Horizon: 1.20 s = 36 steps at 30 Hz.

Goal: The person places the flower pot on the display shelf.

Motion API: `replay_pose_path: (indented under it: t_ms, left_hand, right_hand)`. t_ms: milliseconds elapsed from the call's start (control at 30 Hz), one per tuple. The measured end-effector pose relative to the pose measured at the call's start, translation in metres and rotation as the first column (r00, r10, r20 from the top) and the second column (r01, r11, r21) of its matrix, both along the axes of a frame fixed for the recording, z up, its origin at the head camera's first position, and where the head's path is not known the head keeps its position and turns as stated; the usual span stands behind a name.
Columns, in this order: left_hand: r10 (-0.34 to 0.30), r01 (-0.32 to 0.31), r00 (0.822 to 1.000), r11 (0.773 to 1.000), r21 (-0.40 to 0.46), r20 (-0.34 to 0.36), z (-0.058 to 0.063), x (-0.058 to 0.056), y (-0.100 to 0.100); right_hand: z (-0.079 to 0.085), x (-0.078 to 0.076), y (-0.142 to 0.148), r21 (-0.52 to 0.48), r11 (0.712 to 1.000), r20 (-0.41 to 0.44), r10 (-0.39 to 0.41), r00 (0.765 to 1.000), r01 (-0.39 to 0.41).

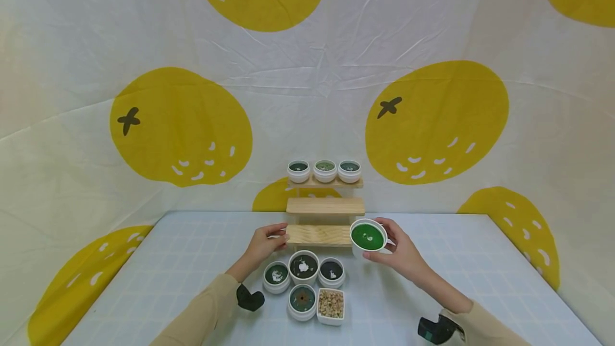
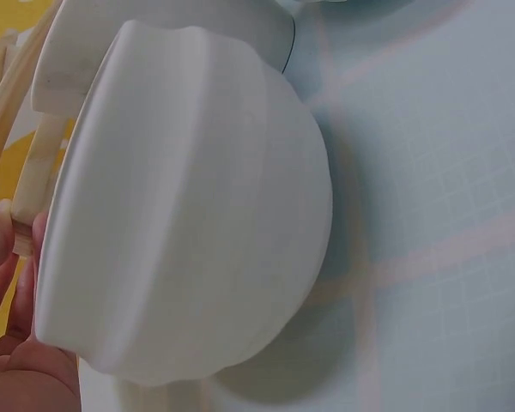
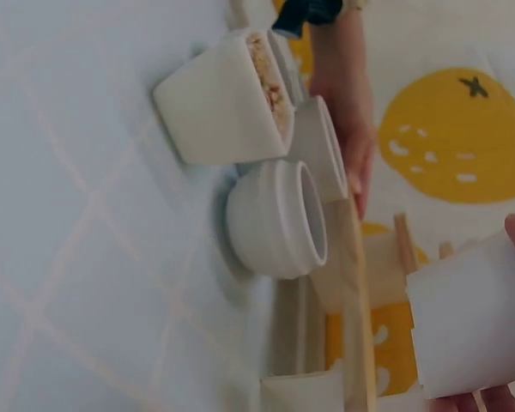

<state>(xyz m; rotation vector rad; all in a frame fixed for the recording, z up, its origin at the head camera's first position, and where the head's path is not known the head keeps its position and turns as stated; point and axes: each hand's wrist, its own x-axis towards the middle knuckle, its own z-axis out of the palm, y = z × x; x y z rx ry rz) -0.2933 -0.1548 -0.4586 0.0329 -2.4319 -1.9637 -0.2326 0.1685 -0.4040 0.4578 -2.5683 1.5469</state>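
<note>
- Fruit-print cloth fills upper frame.
- Right hand pinches white cup, just right of lower centre.
- Left hand pinches lowest wooden shelf.
- Careless tilting could knock white cup against it.

Pale creased backdrop with large yellow rounded prints; before it, light-blue checked tablecloth.

The place looked like a small staged tabletop set; the kind of building around it could not be told. A creased white fabric backdrop, printed with large yellow fruits, hung behind and along both sides of a pale blue tabletop with faint checks. There, a tiered wooden stand and small white pots formed a miniature display.
</note>
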Motion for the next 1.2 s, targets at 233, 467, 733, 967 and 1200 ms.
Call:
replay_pose_path:
  t_ms: [233, 467, 733, 967, 1200]
  left_hand:
    - [-0.012, 0.012, 1.0, 1.0, -0.003, 0.002, 0.0, 0.001, 0.0]
    - [-0.007, 0.007, 1.0, 1.0, 0.013, -0.006, 0.005, 0.004, 0.0]
    - [-0.019, 0.019, 1.0, 0.999, 0.032, -0.014, 0.0, 0.003, -0.002]
    - [-0.025, 0.027, 0.999, 0.998, 0.058, -0.029, 0.001, 0.004, -0.002]
    - [-0.027, 0.029, 0.999, 0.997, 0.073, -0.028, 0.0, 0.002, -0.002]
  right_hand:
    - [0.007, -0.008, -0.005, -0.014, 1.0, -0.01, 0.006, 1.0, -0.006]
    - [0.018, -0.016, -0.014, -0.067, 0.998, 0.029, 0.016, 0.999, -0.014]
    - [0.026, -0.027, -0.032, -0.108, 0.994, 0.069, 0.027, 0.997, -0.02]
    - [0.033, -0.037, -0.047, -0.118, 0.993, 0.09, 0.026, 0.996, -0.015]
    - [0.037, -0.046, -0.058, -0.138, 0.99, 0.121, 0.036, 0.992, -0.019]
